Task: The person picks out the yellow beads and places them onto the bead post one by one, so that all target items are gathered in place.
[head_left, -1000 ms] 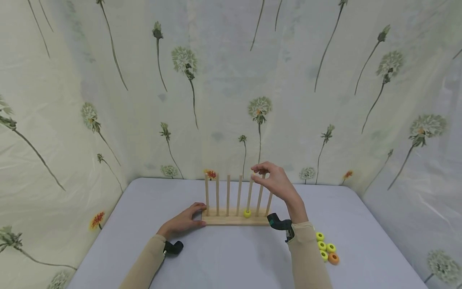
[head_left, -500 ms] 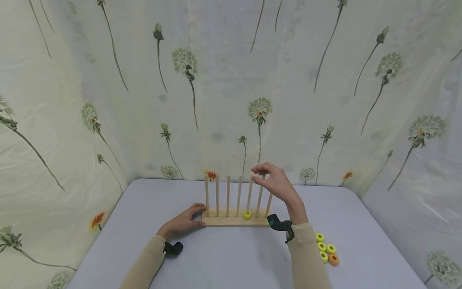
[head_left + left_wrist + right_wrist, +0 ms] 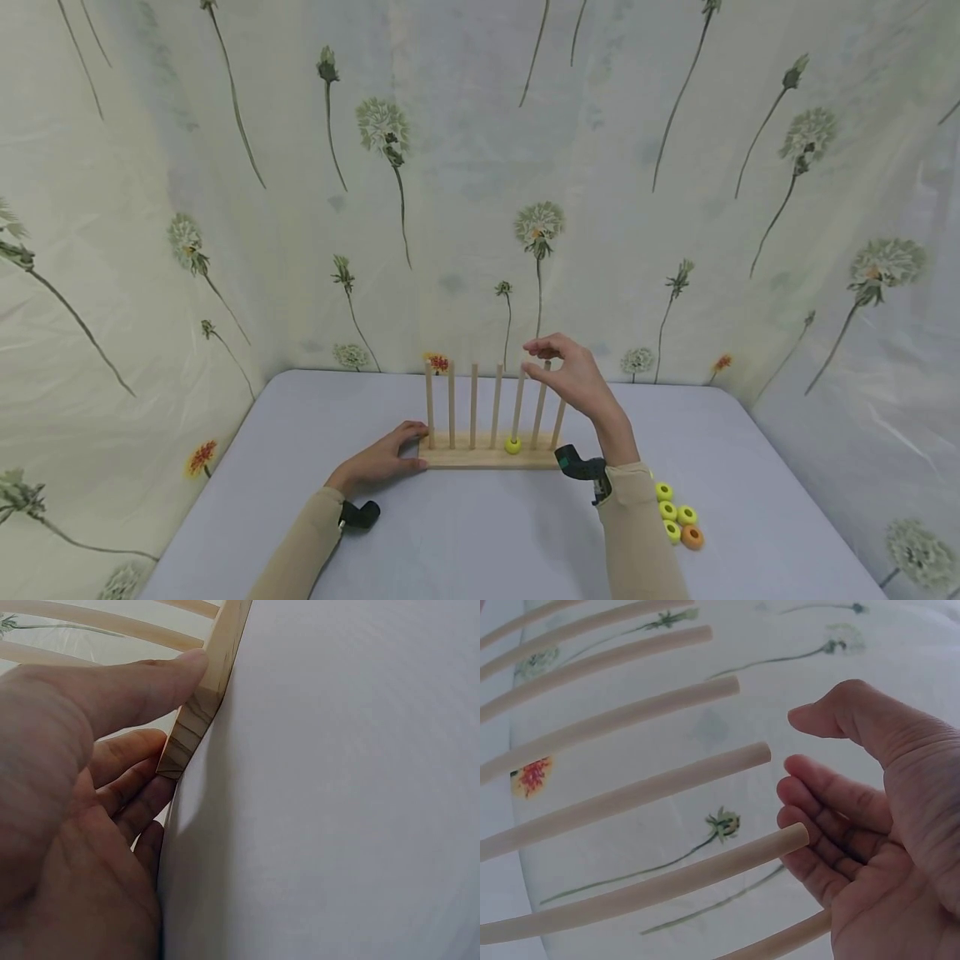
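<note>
A wooden peg stand (image 3: 480,459) with a row of several upright dowels sits on the table. One yellow ring bead (image 3: 513,447) lies at the foot of a dowel right of the middle. My left hand (image 3: 384,457) grips the stand's left end, thumb on the near edge and fingers on the far side; the left wrist view shows the thumb (image 3: 176,675) against the wood. Up by the dowel tops is my right hand (image 3: 573,375), fingers loosely bent and apart from the thumb. In the right wrist view nothing lies between thumb and fingers, and a dowel tip (image 3: 799,836) overlaps the fingers.
To the right, partly behind the right forearm, lie several yellow ring beads (image 3: 667,510) and an orange one (image 3: 692,537). The table (image 3: 465,542) has a pale cover. Behind it hangs a flower-printed curtain (image 3: 457,167). Each wrist carries a small black camera (image 3: 362,515).
</note>
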Action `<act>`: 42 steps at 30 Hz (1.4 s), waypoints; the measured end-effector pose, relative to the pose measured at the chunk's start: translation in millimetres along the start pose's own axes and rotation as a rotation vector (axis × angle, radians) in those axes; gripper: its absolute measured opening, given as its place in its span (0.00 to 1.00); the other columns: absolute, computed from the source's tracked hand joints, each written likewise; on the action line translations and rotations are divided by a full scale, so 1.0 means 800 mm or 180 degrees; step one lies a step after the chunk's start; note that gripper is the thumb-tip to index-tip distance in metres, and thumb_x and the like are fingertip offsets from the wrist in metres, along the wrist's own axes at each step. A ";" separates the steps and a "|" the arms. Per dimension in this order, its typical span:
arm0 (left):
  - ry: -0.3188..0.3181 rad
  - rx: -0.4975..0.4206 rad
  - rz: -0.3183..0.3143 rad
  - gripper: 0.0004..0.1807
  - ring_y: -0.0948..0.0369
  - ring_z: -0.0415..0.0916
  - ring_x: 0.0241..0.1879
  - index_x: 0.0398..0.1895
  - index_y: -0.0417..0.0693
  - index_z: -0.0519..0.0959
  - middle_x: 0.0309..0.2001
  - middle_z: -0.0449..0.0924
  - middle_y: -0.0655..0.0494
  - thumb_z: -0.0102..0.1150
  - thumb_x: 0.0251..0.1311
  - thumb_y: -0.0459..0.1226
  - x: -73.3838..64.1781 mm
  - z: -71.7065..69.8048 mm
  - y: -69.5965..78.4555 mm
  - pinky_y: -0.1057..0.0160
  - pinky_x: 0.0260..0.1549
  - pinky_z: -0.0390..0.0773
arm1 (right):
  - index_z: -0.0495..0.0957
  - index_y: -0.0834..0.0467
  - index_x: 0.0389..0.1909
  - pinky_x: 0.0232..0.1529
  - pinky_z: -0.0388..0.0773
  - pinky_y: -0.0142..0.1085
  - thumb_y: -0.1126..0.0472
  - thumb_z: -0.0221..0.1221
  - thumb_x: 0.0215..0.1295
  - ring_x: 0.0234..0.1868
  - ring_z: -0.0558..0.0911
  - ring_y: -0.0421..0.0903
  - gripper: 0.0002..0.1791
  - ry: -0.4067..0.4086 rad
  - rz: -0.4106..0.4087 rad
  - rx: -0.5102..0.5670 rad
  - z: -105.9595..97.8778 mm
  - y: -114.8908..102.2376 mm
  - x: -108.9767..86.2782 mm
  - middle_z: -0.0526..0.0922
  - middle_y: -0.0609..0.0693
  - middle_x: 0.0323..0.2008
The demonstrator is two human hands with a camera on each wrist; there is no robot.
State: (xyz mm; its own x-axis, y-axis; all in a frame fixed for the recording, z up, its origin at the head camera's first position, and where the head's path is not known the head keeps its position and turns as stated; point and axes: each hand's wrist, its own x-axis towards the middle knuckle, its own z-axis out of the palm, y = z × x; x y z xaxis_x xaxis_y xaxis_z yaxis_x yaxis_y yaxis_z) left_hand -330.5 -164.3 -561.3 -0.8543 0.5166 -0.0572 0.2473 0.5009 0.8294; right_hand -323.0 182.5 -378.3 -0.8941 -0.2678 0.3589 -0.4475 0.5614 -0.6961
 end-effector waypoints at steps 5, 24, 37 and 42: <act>0.0000 -0.0047 -0.0029 0.35 0.47 0.45 0.75 0.69 0.57 0.66 0.73 0.54 0.55 0.64 0.59 0.50 0.000 0.000 0.000 0.39 0.70 0.48 | 0.76 0.52 0.52 0.57 0.73 0.48 0.49 0.65 0.61 0.52 0.76 0.48 0.21 0.0073 -0.0043 0.0127 0.000 0.000 -0.001 0.79 0.52 0.52; -0.0016 -0.0042 -0.0033 0.35 0.48 0.45 0.75 0.69 0.52 0.65 0.73 0.54 0.54 0.64 0.59 0.48 -0.001 0.001 0.002 0.40 0.71 0.49 | 0.69 0.56 0.55 0.60 0.70 0.48 0.48 0.66 0.59 0.55 0.73 0.47 0.28 0.0073 -0.0023 0.0600 0.001 -0.002 -0.012 0.74 0.50 0.53; 0.0003 -0.0031 -0.0014 0.34 0.48 0.46 0.75 0.68 0.52 0.66 0.72 0.55 0.54 0.64 0.59 0.48 -0.002 0.001 0.004 0.40 0.70 0.49 | 0.71 0.58 0.54 0.60 0.71 0.43 0.52 0.65 0.61 0.57 0.74 0.50 0.25 -0.0091 0.0014 0.0839 0.004 -0.008 -0.038 0.74 0.50 0.52; 0.0011 -0.0013 0.0028 0.34 0.48 0.47 0.74 0.68 0.51 0.66 0.72 0.55 0.53 0.64 0.59 0.47 -0.002 0.001 0.004 0.40 0.70 0.50 | 0.71 0.58 0.52 0.57 0.73 0.32 0.55 0.66 0.61 0.55 0.74 0.47 0.22 -0.0132 -0.0049 0.0879 0.011 -0.006 -0.048 0.75 0.49 0.51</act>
State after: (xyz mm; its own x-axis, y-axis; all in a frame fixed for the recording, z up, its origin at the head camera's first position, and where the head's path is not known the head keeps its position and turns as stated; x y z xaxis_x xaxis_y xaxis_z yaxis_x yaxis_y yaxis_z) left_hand -327.9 -162.7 -559.2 -0.8537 0.5186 -0.0482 0.2528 0.4935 0.8322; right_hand -286.6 183.0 -394.1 -0.8844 -0.3096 0.3491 -0.4433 0.3238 -0.8358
